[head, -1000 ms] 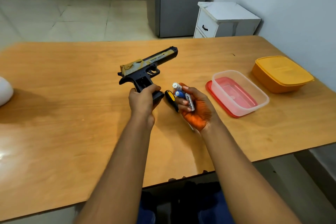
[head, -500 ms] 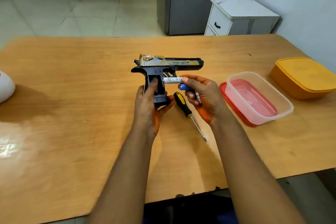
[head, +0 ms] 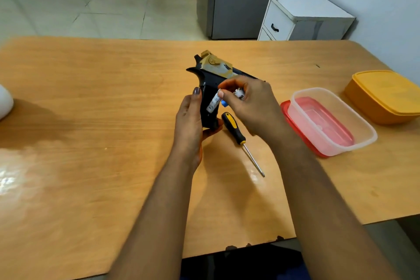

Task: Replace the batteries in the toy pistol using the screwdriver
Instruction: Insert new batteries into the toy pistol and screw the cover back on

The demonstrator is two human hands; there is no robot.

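Observation:
The black and gold toy pistol (head: pixel 212 73) stands grip-down near the middle of the wooden table (head: pixel 91 120). My left hand (head: pixel 189 120) grips its handle from the left. My right hand (head: pixel 247 107) pinches a white battery (head: pixel 213 103) against the side of the grip. It also holds other batteries (head: pixel 239 94), one with a blue end. The screwdriver (head: pixel 237 135), with a black and yellow handle, lies on the table just right of the pistol, tip pointing toward me.
A clear plastic container (head: pixel 331 120) sits on a red lid at the right, with an orange lidded box (head: pixel 386 95) beyond it. A white object (head: pixel 5 104) lies at the left edge. A white cabinet (head: pixel 304 18) stands behind the table.
The pistol has tilted so its barrel points away to the right. My right hand has moved the white battery down against the grip.

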